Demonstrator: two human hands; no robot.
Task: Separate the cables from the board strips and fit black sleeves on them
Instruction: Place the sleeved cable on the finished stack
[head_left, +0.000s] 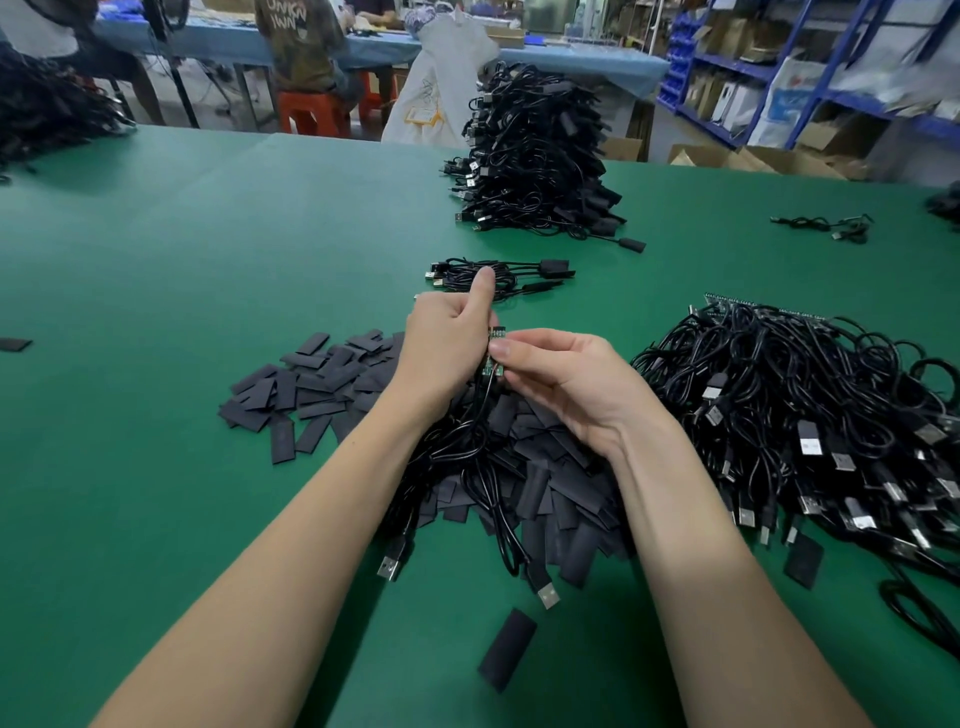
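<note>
A small green board strip (493, 351) is held upright between both hands above the sleeve pile (530, 467). The left hand (449, 338) is curled round the strip's left side, thumb raised and pointing away. The right hand (566, 384) pinches the strip's right edge with thumb and fingertips. Cables (467, 457) are seen hanging from the strip's lower end, down between the wrists, with USB plugs (545, 592) lying on the green table (182, 312) nearer the body.

Flat black sleeves are spread under and to the left of the left hand. One loose sleeve (506, 649) lies near the body, between the forearms. Another (802, 561) lies right of the right forearm.

A tangled cable heap (805, 415), with board strips partly visible at its far edge, sits right of the right hand. A small bundle of sleeved cables (498, 275) lies just beyond the left thumb. A tall cable stack (535, 156) is placed farther beyond that. A few stray cables (826, 226) are seen far right.

Other people, orange stools (311, 111) and blue shelving (779, 67) are visible past the table.
</note>
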